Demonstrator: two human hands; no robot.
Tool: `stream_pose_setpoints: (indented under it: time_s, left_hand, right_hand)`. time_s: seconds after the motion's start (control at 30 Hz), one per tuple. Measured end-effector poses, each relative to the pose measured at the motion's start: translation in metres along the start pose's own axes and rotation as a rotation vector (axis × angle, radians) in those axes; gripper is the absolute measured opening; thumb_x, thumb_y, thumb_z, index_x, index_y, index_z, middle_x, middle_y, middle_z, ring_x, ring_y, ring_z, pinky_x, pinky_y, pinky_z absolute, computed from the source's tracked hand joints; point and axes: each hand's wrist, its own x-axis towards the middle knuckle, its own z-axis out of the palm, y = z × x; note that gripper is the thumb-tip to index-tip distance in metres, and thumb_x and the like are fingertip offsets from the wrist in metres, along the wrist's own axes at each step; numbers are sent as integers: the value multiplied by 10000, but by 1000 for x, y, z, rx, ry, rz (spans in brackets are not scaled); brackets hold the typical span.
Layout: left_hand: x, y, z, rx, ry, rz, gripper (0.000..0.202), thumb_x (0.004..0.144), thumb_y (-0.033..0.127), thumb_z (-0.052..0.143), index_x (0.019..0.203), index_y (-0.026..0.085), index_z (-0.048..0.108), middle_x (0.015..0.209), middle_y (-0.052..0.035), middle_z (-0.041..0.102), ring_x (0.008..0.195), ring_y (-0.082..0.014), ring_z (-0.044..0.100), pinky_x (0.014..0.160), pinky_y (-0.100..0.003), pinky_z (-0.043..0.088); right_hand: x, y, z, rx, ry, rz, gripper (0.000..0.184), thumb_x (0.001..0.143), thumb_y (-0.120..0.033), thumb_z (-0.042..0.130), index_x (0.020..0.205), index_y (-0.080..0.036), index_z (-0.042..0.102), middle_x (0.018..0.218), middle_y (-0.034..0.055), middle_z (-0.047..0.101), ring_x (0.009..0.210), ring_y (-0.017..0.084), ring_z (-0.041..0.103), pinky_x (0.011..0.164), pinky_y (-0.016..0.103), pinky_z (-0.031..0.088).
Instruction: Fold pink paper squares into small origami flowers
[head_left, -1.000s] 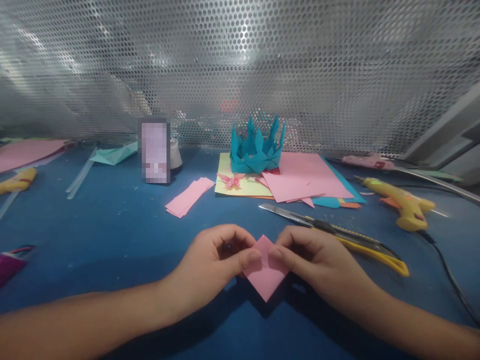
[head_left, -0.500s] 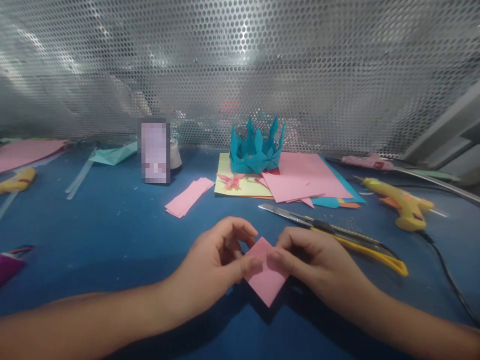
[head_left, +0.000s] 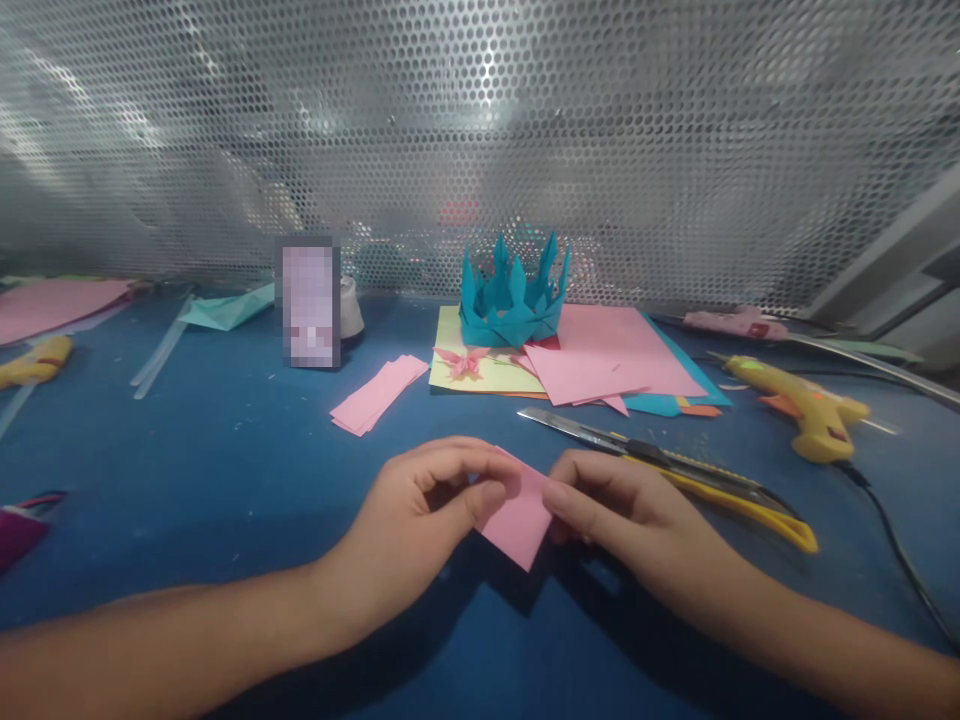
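Left hand [head_left: 427, 510]: pinching the left edge of the pink paper [head_left: 517, 518] between thumb and curled fingers, closing narrow on it.
Right hand [head_left: 622, 510]: gripping the right edge of the same paper, fingertips closing tight on it.
Pink paper: being held between both hands, tilting over the blue table [head_left: 225, 470], lower corner pointing back toward the person.
Cutter [head_left: 675, 468]: lying just beyond the right hand, near the knuckles but apart.
Pink strips [head_left: 379, 393]: lying beyond the left hand, well apart.
Paper crown [head_left: 512, 298]: standing far beyond the grip, resting on coloured sheets [head_left: 615, 362].
Glue gun [head_left: 806, 408]: lying well off to the right of the right hand.
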Motion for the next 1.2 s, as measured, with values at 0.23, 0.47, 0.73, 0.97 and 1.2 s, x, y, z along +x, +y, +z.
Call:
stream_pose_setpoints:
  time_s: [0.23,0.47,0.73,0.97,1.2]
  left_hand:
    - [-1,0,3,-45,33,-12,124,819,251,612,891,241,713,1010,-4,634,796,-107,590,626,-173,490]
    - [-3,0,2,-37,87,6,127,800,282,640,896,242,713,1045,-7,637,864,-113,602,642,-137,511]
    - [-2,0,3,-120,35,-75,137,787,283,653,907,247,709,1064,5,621,688,-64,565,572,-140,501]
    - [0,1,2,-131,94,-99,181,775,279,662,948,238,695,1046,0,638,661,-63,557,572,-150,501]
    - [0,2,2,-150,87,-99,168,757,270,679,919,231,704,1028,3,636,649,-62,550,563,-153,496]
  right_hand:
    - [0,3,-2,66,32,53,406,813,-527,553,605,-185,485,527,-45,483,463,74,394,425,201,305]
    - [-3,3,-1,47,-143,71,416,846,-514,519,629,-163,570,583,-7,589,484,71,407,442,206,302]
    - [-1,1,0,59,-120,111,421,807,-499,581,551,-177,491,487,-41,504,467,73,412,463,209,304]
    - [-3,1,0,96,-199,125,428,844,-534,504,622,-172,552,545,-17,555,485,82,435,461,219,304]
    - [-2,2,0,139,-244,164,368,852,-490,503,691,-165,561,556,-15,552,519,91,480,482,208,318]
